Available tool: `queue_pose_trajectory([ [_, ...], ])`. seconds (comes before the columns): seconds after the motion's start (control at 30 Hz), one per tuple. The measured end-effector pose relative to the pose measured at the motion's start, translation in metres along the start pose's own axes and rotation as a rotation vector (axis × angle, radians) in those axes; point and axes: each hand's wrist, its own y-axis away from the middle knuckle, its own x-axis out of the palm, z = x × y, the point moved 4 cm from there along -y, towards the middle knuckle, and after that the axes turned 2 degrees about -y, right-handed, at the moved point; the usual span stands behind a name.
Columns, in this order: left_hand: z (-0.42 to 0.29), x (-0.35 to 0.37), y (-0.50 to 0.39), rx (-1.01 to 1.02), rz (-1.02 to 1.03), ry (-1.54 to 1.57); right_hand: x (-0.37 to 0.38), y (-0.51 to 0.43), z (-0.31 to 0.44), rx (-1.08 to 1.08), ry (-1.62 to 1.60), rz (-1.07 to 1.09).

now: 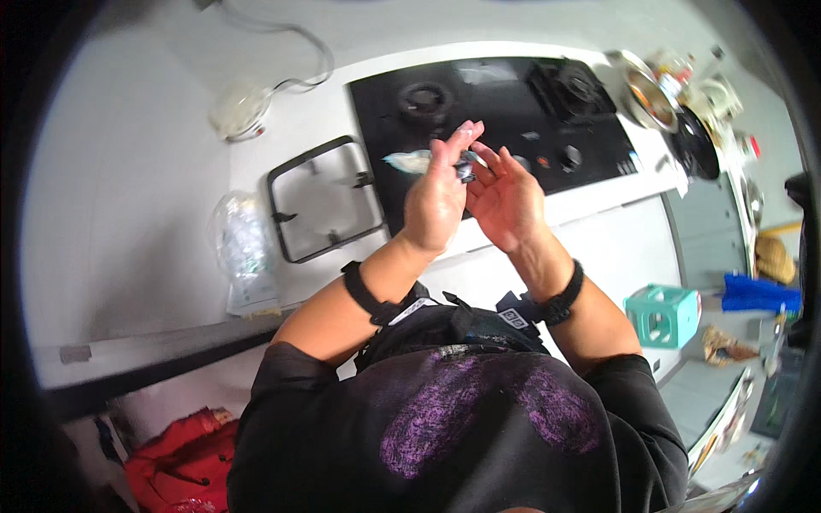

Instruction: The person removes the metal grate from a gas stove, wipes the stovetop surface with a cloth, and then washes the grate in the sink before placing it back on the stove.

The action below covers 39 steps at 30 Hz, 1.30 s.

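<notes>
My left hand (436,199) is raised over the near edge of a black glass gas hob (494,122), its palm turned inward and its fingers extended. Facing it from the right, my right hand (507,199) has its palm up and its fingers loosely bent. The fingertips of both hands come close together; whether they touch is blurred. A small dark and whitish thing (466,168) shows between the fingers, and I cannot tell if it is held or lies behind them. Just left of my left hand, a pale crumpled cloth or wipe (409,161) lies on the hob.
A black pan support (321,253) lies left of the hob, beside a clear plastic bag (244,237). A pale round appliance (240,110) with a cord stands behind. Metal bowls (649,102) and a black pan (698,144) are at right; a turquoise stool (662,315) stands on the floor.
</notes>
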Motion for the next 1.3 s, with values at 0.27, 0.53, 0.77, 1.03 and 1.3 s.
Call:
queue_pose_trajectory([
  [0.27, 0.152, 0.224, -0.005, -0.087, 0.395, -0.046, -0.150, 0.139, 0.162, -0.333, -0.393, -0.061],
  [0.53, 0.265, 0.426, 0.005, -0.700, 0.528, 0.547, -0.298, 0.337, 0.300, -0.666, -0.626, 0.233],
  [0.77, 0.424, 0.537, -0.013, -0.894, 0.628, 0.493, -0.448, 0.435, 0.381, -0.884, -0.656, 0.160],
  [1.03, 0.626, 0.545, -0.113, -1.221, 0.380, -0.246, -0.650, 0.523, 0.452, -0.456, -0.283, -0.984],
  [1.3, 0.719, 0.630, -0.172, -1.179, 0.417, -0.383, -0.822, 0.614, 0.490, -0.654, -0.811, -1.266],
])
